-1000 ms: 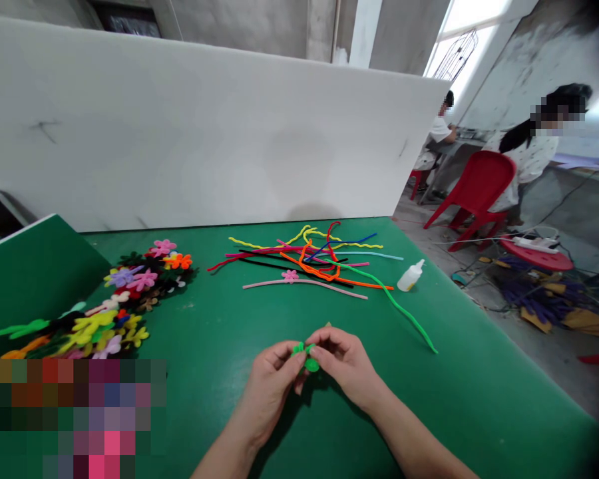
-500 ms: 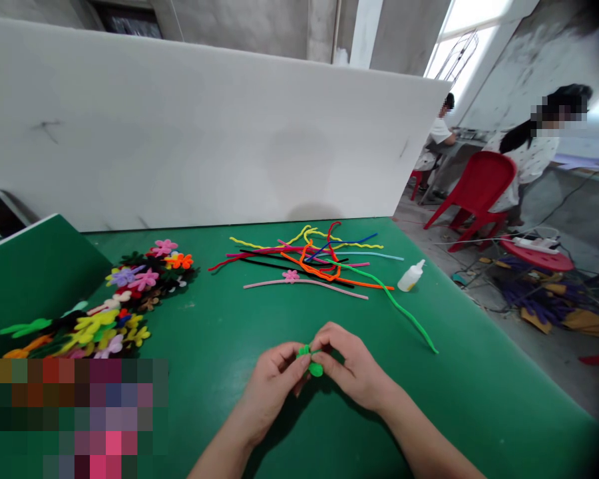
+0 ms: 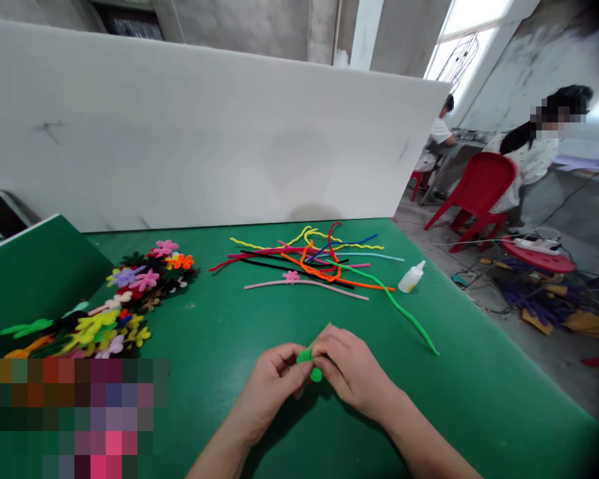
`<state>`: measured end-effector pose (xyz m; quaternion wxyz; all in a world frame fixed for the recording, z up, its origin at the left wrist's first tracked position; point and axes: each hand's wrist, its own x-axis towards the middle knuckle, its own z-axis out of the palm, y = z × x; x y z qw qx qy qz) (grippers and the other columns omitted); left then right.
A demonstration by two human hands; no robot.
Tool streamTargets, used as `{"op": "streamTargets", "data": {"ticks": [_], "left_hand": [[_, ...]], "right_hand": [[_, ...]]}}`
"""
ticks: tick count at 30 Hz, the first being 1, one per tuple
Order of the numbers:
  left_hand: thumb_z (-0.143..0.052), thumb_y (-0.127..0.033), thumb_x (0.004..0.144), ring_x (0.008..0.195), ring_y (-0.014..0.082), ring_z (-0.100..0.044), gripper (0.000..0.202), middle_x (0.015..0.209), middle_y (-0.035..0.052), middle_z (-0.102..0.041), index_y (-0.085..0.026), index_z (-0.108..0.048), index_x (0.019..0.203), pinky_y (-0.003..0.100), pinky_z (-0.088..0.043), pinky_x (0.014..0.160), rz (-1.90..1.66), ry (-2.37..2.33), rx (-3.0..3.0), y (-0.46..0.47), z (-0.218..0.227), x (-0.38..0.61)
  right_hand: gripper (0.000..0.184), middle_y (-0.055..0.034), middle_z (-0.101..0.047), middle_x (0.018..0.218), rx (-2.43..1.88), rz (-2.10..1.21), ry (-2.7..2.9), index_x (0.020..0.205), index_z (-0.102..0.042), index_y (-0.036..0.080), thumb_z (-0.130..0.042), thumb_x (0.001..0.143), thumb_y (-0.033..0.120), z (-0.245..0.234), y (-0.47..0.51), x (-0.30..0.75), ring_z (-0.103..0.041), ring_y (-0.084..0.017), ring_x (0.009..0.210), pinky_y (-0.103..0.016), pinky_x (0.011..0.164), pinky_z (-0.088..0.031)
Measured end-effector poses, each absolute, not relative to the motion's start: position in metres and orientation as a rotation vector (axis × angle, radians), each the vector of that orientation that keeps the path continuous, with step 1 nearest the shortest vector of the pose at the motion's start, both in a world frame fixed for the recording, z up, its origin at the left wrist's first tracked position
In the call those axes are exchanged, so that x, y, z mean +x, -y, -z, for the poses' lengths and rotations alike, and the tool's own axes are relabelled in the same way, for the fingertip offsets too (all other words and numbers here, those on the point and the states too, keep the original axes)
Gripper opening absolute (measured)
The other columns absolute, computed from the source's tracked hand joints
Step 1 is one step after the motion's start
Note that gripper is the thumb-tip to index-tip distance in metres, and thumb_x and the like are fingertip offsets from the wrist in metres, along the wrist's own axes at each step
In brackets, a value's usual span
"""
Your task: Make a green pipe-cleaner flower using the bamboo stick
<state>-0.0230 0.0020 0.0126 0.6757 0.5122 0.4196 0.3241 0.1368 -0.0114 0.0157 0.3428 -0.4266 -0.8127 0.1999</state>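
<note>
Between my two hands is a small bright green looped pipe-cleaner piece [image 3: 316, 374], partly hidden by fingers. My left hand [image 3: 275, 380] pinches it from the left with thumb and fingers. From the right, my right hand [image 3: 348, 367] closes on it too, fingertips meeting those of the left. Beyond the hands lies a loose pile of pipe cleaners, with a long green pipe cleaner [image 3: 404, 311] trailing toward the right. A pink pipe-cleaner flower [image 3: 291, 277] rests by a pale pink pipe cleaner [image 3: 329, 287].
A white squeeze bottle [image 3: 411, 277] stands right of the pile on the green table [image 3: 209, 399]. Several fuzzy flowers [image 3: 94, 324] are heaped at left beside a green panel [image 3: 40, 279]. A white board [image 3: 204, 133] closes off the back. Two people sit beyond, near a red chair [image 3: 484, 189].
My right hand's fingers have curled further over the green piece and shifted slightly. The piece has turned a little between the fingertips. The left hand stays nearly still.
</note>
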Motion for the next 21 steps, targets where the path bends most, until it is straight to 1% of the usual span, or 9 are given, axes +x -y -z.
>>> {"op": "streamTargets", "data": {"ticks": [3,9,14,21], "left_hand": [[-0.063,-0.031,0.069,0.048,0.0074,-0.036,0.019,0.053,-0.0041,-0.046,-0.012,-0.061,0.068,0.020,-0.028,0.046,-0.731,-0.923,1.140,-0.0022,-0.0105,-0.0233],[-0.057,-0.035,0.075,0.051,0.0089,-0.037,0.024,0.056,-0.0026,-0.045,-0.013,-0.060,0.069,0.020,-0.030,0.048,-0.747,-0.901,1.117,-0.0013,-0.0083,-0.0231],[-0.054,-0.033,0.078,0.054,0.0091,-0.037,0.021,0.059,-0.0022,-0.044,-0.014,-0.057,0.068,0.020,-0.031,0.050,-0.757,-0.879,1.112,-0.0003,-0.0109,-0.0223],[-0.051,-0.032,0.080,0.053,0.0089,-0.036,0.022,0.057,-0.0031,-0.043,-0.014,-0.056,0.068,0.020,-0.029,0.049,-0.747,-0.912,1.258,-0.0012,-0.0136,-0.0237]], "right_hand": [[0.014,-0.0055,-0.058,0.081,-1.063,-0.543,2.084,0.084,-0.053,0.018,-0.038,0.086,0.018,-0.0153,0.0121,0.1363,-0.052,-0.016,0.075,-0.029,0.069,-0.040],[0.014,-0.0054,-0.058,0.081,-1.086,-0.563,2.029,0.084,-0.053,0.018,-0.039,0.086,0.019,-0.0125,0.0127,0.1365,-0.051,-0.016,0.075,-0.029,0.069,-0.040],[0.013,-0.0054,-0.058,0.082,-1.091,-0.535,1.992,0.083,-0.052,0.018,-0.040,0.086,0.019,-0.0087,0.0128,0.1348,-0.051,-0.016,0.075,-0.029,0.069,-0.040],[0.015,-0.0050,-0.058,0.081,-1.113,-0.503,2.069,0.082,-0.053,0.018,-0.039,0.086,0.020,-0.0116,0.0107,0.1356,-0.052,-0.016,0.075,-0.028,0.068,-0.040]]}}
